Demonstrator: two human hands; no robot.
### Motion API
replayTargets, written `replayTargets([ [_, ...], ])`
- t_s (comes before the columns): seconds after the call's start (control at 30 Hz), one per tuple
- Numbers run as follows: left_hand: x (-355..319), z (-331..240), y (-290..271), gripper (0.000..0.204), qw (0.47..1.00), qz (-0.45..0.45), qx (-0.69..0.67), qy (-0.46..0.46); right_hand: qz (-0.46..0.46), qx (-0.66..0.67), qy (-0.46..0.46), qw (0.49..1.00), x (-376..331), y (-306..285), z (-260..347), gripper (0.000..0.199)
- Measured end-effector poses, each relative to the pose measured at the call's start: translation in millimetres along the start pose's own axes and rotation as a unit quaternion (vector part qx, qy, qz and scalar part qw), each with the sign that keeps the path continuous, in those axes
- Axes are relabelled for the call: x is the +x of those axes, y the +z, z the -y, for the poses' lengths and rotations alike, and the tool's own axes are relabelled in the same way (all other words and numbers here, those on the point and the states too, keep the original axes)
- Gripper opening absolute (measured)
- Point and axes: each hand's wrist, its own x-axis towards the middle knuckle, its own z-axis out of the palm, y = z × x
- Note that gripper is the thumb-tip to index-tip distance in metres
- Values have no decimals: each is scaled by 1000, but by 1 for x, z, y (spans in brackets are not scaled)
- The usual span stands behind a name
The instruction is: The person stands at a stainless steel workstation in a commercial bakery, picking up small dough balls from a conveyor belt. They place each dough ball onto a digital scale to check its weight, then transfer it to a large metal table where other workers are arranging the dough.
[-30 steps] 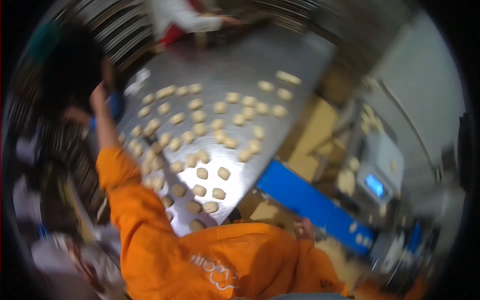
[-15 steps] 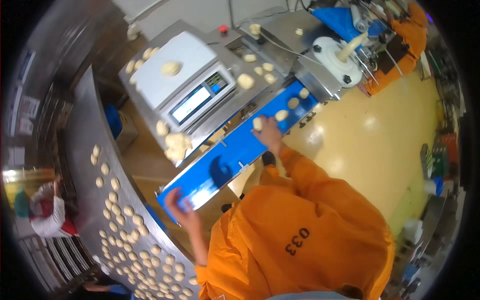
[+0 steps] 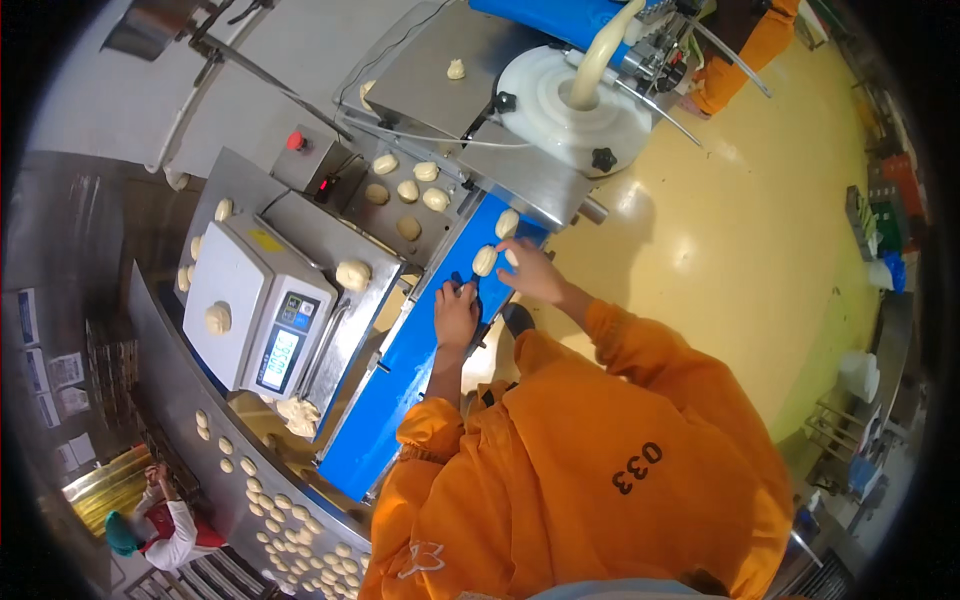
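Note:
My right hand (image 3: 538,274) is over the blue conveyor belt (image 3: 395,375), its forefinger and thumb around a small pale dough piece (image 3: 511,257) that the fingers partly cover. A larger rounded dough piece (image 3: 485,261) lies on the belt just left of those fingers. Another dough piece (image 3: 507,223) sits farther up, beside the machine outlet. My left hand (image 3: 456,316) is low over the belt, nearer to me, fingers apart and pointing away. No object shows in it.
Left of the belt, a digital scale (image 3: 228,285) carries one dough lump (image 3: 217,318). Several dough pieces lie on the steel tray (image 3: 385,222). A white round hopper (image 3: 540,120) stands beyond the belt. Many pieces cover a curved steel table (image 3: 240,490); a co-worker (image 3: 170,525) stands behind it.
My left hand has moved from the belt's near end up beside my right hand. My right hand stays by the dough near the outlet. The view has swung, bringing the hopper closer.

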Motion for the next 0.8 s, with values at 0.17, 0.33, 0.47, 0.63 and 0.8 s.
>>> replayTargets([
  [0.17, 2, 53, 24, 34, 926, -95, -342, -128, -113, -517, -219, 820, 51, 22, -11, 23],
  [0.33, 36, -15, -22, 53, 972, -62, -144, -174, -48, -529, -191, 826, 85, 40, -33, 15],
  [0.47, 62, -48, -30, 66, 983, 42, 14, -179, -22, -304, -57, 951, 81, 18, -16, 16],
  [0.63, 50, -15, -23, 63, 979, 78, -4, -191, 95, 398, 188, 893, 45, -18, 47, 24],
  [0.8, -20, 13, -56, 54, 679, 25, -675, -289, 220, 619, 173, 734, -1, -18, 21, 28],
])
